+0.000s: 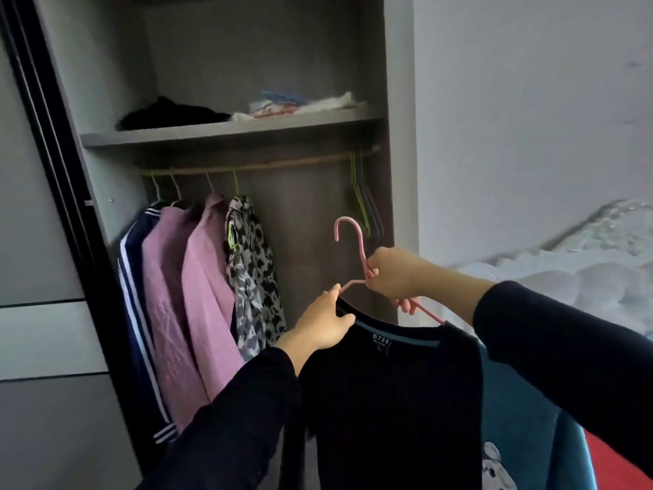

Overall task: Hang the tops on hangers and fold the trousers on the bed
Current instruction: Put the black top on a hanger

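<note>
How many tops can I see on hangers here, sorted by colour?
Navy top: 1
Pink tops: 2
Spotted top: 1
Black top, on the held pink hanger: 1
Total: 5

An open grey wardrobe (399, 100) fills the middle of the view. Its shelf (226, 132) carries a dark crumpled heap of cloth (173, 113) on the left and, just beside it, a pale pile (307, 104) with blue and red bits on top. Under the shelf a wooden rail (282, 164) runs from side to side. A black sliding-door frame (53, 153) slants down the left edge. Right of the wardrobe is a bare pale wall (530, 118). At the lower right lie teal fabric (523, 419) and a red patch (615, 465).
</note>
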